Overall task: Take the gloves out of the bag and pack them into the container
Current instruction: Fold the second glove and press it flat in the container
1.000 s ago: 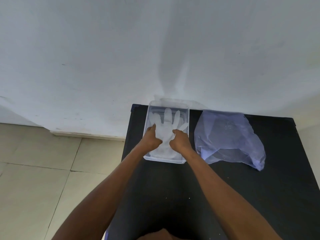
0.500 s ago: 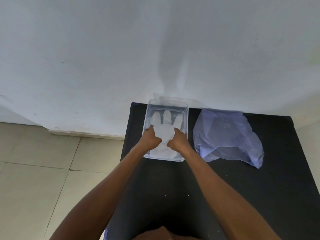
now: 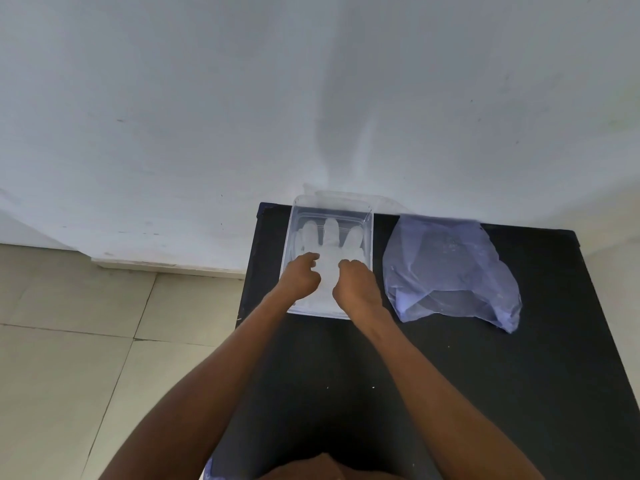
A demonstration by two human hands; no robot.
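A clear plastic container (image 3: 294, 216) stands at the far left of the black table, against the wall. A white glove (image 3: 329, 244) lies flat inside it, fingers pointing away from me. My left hand (image 3: 300, 277) and my right hand (image 3: 353, 284) are both in the container, fingers curled, pressing on the glove's palm and cuff. The cuff is hidden under my hands. To the right lies the translucent blue plastic bag (image 3: 450, 271), crumpled and flat; I cannot tell whether anything is inside it.
The black table (image 3: 485, 393) fills the lower right, its left edge dropping to a tiled floor (image 3: 69, 341). A white wall (image 3: 311, 98) rises directly behind the container and bag. A clear lid (image 3: 384, 202) leans behind the container.
Both hands have slid slightly toward me along the glove, and the glove's fingers lie straighter and more together inside the container. The bag has not moved.
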